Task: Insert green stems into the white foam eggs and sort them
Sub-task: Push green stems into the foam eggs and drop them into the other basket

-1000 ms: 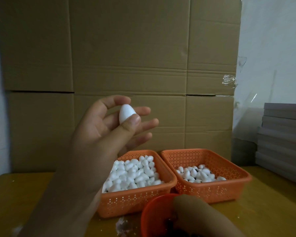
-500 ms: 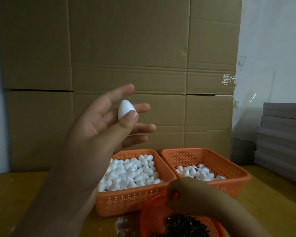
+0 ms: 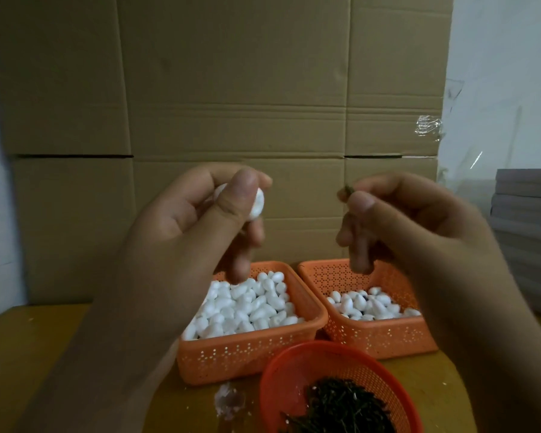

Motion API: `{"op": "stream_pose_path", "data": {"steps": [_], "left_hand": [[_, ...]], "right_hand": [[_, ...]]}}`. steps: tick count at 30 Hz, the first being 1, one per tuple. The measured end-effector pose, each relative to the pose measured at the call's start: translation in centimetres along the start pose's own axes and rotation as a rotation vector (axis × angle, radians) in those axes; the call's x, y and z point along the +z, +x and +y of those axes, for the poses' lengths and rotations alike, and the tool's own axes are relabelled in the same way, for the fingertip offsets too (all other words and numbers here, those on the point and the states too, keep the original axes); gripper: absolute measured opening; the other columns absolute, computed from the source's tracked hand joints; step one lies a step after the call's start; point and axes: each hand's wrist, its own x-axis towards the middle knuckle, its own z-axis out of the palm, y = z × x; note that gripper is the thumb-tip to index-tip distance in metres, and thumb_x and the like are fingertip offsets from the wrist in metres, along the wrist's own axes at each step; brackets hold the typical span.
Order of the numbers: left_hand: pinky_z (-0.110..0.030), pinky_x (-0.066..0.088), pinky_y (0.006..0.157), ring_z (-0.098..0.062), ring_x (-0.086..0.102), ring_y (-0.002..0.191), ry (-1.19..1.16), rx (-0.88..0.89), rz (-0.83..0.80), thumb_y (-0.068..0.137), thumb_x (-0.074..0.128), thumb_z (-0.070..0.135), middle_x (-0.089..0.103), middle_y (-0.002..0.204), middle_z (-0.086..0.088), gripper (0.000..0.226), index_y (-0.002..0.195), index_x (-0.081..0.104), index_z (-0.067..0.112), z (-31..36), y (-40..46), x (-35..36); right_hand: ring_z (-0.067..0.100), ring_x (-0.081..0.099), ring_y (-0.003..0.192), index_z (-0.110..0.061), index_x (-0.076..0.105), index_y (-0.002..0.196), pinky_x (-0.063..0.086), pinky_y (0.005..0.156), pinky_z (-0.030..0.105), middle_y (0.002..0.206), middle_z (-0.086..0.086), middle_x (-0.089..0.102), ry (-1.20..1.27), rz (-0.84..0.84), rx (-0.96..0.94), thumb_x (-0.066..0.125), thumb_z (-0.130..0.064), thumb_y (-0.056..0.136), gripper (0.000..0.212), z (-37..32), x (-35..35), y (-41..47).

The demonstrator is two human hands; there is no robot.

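The left hand [image 3: 197,220] is raised in front of the person and pinches a white foam egg [image 3: 256,203] between the thumb and the curled fingers, with only a sliver of the egg showing past the thumb. The right hand [image 3: 397,220] is raised beside it, a little apart, and pinches a small green stem [image 3: 346,191] between thumb and forefinger, its tip pointing toward the egg. The stem has not yet gone into this egg, so this piece appears to be at the joining step. Below the hands, the left basket [image 3: 247,354] is heaped with plain white eggs, which suggests a large stock remains to be done. The right basket [image 3: 381,339] holds a thinner layer of eggs, some with dark specks among them that may be stems, so it seems to be where finished ones are sorted, and it looks far from full; the detail is too small to be sure. Nearest the camera, a round red basket [image 3: 294,370] holds a pile of dark green stems [image 3: 341,404], so supply looks plentiful. All three baskets stand on a yellowish wooden bench [image 3: 44,354], where a small clump of whitish scrap [image 3: 230,401] lies just beside the left basket. Behind the bench rises a wall of stacked cardboard boxes [image 3: 231,104]; to the right are a pale wall, a scrap of clear tape [image 3: 428,128] on a box edge, and a stack of grey boards [image 3: 528,220]. The light is dim.
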Motion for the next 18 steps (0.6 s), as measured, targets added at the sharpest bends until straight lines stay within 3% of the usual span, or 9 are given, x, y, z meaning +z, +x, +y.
{"op": "stream_pose_path", "data": {"steps": [3, 5, 10, 12, 15, 18], "left_hand": [[-0.017, 0.047, 0.047, -0.009, 0.064, 0.057, -0.159, -0.049, -0.086, 0.071, 0.068, 0.027, 0.076, 0.089, -0.003, 0.016, 0.087, 0.069, 0.024, -0.4, 0.0, 0.0], [-0.017, 0.048, 0.048, -0.009, 0.067, 0.060, -0.202, -0.059, -0.108, 0.072, 0.067, 0.016, 0.076, 0.095, -0.006, 0.019, 0.091, 0.062, 0.018, -0.4, 0.0, 0.1], [-0.019, 0.047, 0.047, -0.012, 0.062, 0.052, -0.073, -0.042, -0.056, 0.080, 0.059, 0.041, 0.072, 0.074, -0.005, 0.027, 0.091, 0.072, 0.021, -0.3, 0.2, 0.3], [-0.026, 0.044, 0.048, -0.018, 0.055, 0.052, 0.026, -0.037, -0.014, 0.081, 0.053, 0.044, 0.064, 0.069, -0.012, 0.039, 0.087, 0.064, 0.007, -0.6, 0.4, 0.3], [-0.030, 0.040, 0.047, -0.025, 0.048, 0.052, 0.066, -0.034, 0.011, 0.079, 0.051, 0.046, 0.056, 0.069, -0.022, 0.038, 0.085, 0.056, 0.009, -0.6, 0.7, 0.4], [-0.021, 0.043, 0.044, -0.013, 0.054, 0.047, 0.025, -0.046, -0.049, 0.082, 0.052, 0.043, 0.060, 0.062, -0.009, 0.036, 0.078, 0.058, 0.008, -0.5, 0.7, 0.4]], "right_hand": [[0.014, 0.056, 0.047, -0.014, 0.067, 0.086, 0.048, 0.049, 0.021, 0.062, 0.005, 0.066, -0.018, 0.036, 0.006, 0.064, -0.030, 0.070, 0.023, -0.3, -1.6, 0.3], [0.013, 0.055, 0.048, -0.014, 0.067, 0.088, 0.047, 0.049, 0.020, 0.061, 0.003, 0.065, -0.025, 0.061, -0.001, 0.064, -0.031, 0.071, 0.025, -0.3, -2.3, 0.4], [0.012, 0.054, 0.046, -0.015, 0.068, 0.088, 0.045, 0.048, 0.020, 0.060, 0.002, 0.064, 0.008, 0.069, -0.028, 0.066, -0.025, 0.081, 0.013, -0.2, -3.0, 0.6], [0.013, 0.054, 0.046, -0.016, 0.068, 0.088, 0.045, 0.049, 0.020, 0.060, 0.002, 0.064, 0.013, 0.063, -0.031, 0.062, -0.024, 0.081, 0.013, -0.1, -3.0, 0.7], [0.013, 0.053, 0.046, -0.016, 0.068, 0.087, 0.045, 0.049, 0.021, 0.061, 0.002, 0.063, 0.016, 0.056, -0.035, 0.061, -0.024, 0.081, 0.012, 0.0, -3.0, 0.6], [0.013, 0.053, 0.046, -0.016, 0.068, 0.087, 0.045, 0.049, 0.021, 0.060, 0.002, 0.063, 0.027, 0.052, -0.036, 0.061, -0.023, 0.081, 0.011, 0.0, -2.9, 0.6]]}}
